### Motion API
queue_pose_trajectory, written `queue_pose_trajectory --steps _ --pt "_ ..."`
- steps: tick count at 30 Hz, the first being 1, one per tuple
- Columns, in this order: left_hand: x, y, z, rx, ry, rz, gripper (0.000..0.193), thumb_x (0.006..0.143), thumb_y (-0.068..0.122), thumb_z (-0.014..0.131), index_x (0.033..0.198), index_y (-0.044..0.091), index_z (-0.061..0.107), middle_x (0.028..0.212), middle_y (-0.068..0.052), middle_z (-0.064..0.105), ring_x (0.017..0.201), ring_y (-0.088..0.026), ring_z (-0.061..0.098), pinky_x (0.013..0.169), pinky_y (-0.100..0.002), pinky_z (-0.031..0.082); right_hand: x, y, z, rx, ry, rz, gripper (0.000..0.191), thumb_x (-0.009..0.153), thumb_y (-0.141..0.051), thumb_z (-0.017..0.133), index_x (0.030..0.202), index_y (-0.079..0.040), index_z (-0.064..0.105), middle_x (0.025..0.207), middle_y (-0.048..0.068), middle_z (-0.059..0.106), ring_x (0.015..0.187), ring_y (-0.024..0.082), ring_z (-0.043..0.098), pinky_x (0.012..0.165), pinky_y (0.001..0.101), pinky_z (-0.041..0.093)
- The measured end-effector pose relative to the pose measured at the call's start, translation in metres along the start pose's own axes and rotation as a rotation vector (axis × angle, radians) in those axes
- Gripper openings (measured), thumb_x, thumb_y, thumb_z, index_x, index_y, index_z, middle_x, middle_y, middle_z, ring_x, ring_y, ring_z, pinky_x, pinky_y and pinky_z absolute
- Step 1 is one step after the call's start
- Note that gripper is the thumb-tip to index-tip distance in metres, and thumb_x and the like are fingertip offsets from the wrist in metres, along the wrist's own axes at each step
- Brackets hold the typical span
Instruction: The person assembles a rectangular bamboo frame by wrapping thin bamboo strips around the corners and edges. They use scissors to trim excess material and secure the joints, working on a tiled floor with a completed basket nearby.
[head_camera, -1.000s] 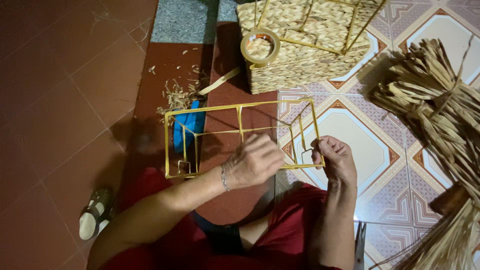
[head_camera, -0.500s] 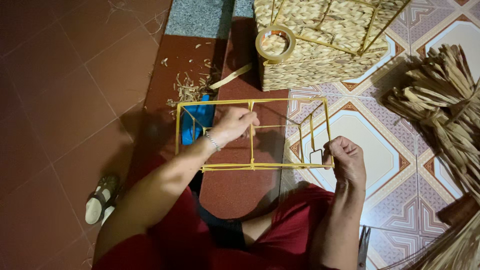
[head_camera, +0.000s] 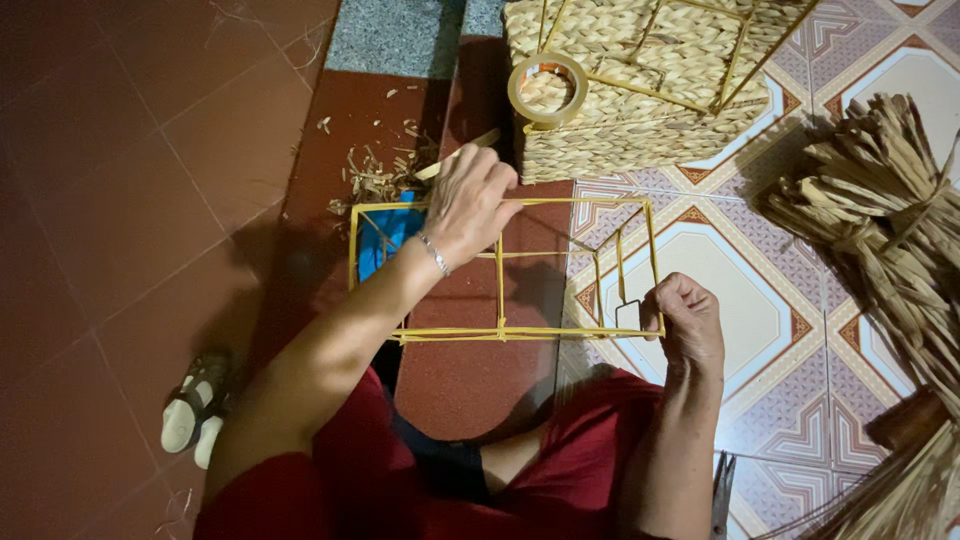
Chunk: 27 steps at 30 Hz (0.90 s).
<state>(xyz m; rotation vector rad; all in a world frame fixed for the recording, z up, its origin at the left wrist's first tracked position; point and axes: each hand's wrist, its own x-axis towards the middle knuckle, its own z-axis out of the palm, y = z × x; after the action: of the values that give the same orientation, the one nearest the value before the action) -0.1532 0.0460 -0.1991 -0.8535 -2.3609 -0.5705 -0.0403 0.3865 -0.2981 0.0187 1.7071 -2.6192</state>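
A yellow wire box frame (head_camera: 500, 328) rests over the floor in front of my lap. My right hand (head_camera: 685, 322) grips its near right corner, fingers closed on the wire. My left hand (head_camera: 470, 200) reaches across the frame's far edge, fingers curled and apart, touching or hovering over a pale strip (head_camera: 455, 158) lying on the floor; I cannot tell if it holds it. A silver bracelet sits on that wrist. A blue object (head_camera: 385, 240) lies inside the frame's left end.
A woven straw basket (head_camera: 640, 110) with a wire frame on top stands at the far side, a tape roll (head_camera: 547, 90) leaning on it. Dried straw bundles (head_camera: 880, 220) lie right. Straw scraps (head_camera: 375, 180) litter the red floor. A sandal (head_camera: 195, 410) lies left; scissors (head_camera: 722, 490) near my right knee.
My left hand has left the frame's middle and reached forward past its far edge. The frame has been turned and now lies flatter, still held at the right corner.
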Motion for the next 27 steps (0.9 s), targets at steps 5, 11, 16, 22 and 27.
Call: queue_pose_trajectory --steps 5,11,16,22,27 --pt "0.006 -0.001 0.030 -0.102 -0.254 -0.072 0.010 0.080 -0.002 0.069 0.086 0.005 0.065 0.090 -0.011 0.065 0.094 -0.030 0.060 0.081 -0.045 0.053 0.001 -0.005 0.005 0.000 0.030 0.017 0.035 0.101 -0.025 0.071 0.076 -0.006 0.056 0.057 0.009 0.056 0.045 0.015 0.050 0.044 0.0250 0.039" --pt "-0.009 -0.011 0.053 -0.049 -0.257 0.041 0.009 0.078 -0.006 0.062 0.083 0.002 0.064 0.085 -0.016 0.066 0.088 -0.033 0.065 0.074 -0.045 0.058 -0.002 -0.003 0.004 -0.011 0.034 0.009 0.032 0.101 -0.023 0.071 0.078 -0.006 0.056 0.058 0.009 0.057 0.044 0.015 0.050 0.044 0.0252 0.038" --pt "-0.002 -0.020 0.049 -0.257 -0.303 -0.047 0.013 0.090 0.004 0.065 0.078 0.007 0.069 0.074 -0.014 0.067 0.076 -0.032 0.065 0.069 -0.046 0.055 -0.002 -0.001 0.001 0.043 0.012 -0.012 0.029 0.101 -0.021 0.072 0.081 -0.005 0.057 0.060 0.009 0.057 0.045 0.015 0.050 0.044 0.0258 0.039" --pt "0.004 -0.014 0.032 -0.493 -0.387 -0.311 0.019 0.093 0.026 0.064 0.091 0.013 0.078 0.070 -0.005 0.074 0.082 -0.027 0.065 0.075 -0.041 0.053 -0.001 -0.003 0.004 0.022 0.044 -0.006 0.029 0.099 -0.021 0.072 0.081 -0.005 0.058 0.058 0.009 0.056 0.044 0.015 0.049 0.042 0.0253 0.037" --pt "0.012 -0.008 0.034 -0.489 -0.402 -0.377 0.022 0.089 0.028 0.064 0.091 0.015 0.082 0.081 -0.011 0.072 0.083 -0.027 0.068 0.077 -0.039 0.054 -0.002 -0.003 0.005 0.008 0.064 -0.005 0.029 0.100 -0.019 0.071 0.080 -0.005 0.057 0.058 0.009 0.056 0.043 0.015 0.048 0.042 0.0252 0.037"
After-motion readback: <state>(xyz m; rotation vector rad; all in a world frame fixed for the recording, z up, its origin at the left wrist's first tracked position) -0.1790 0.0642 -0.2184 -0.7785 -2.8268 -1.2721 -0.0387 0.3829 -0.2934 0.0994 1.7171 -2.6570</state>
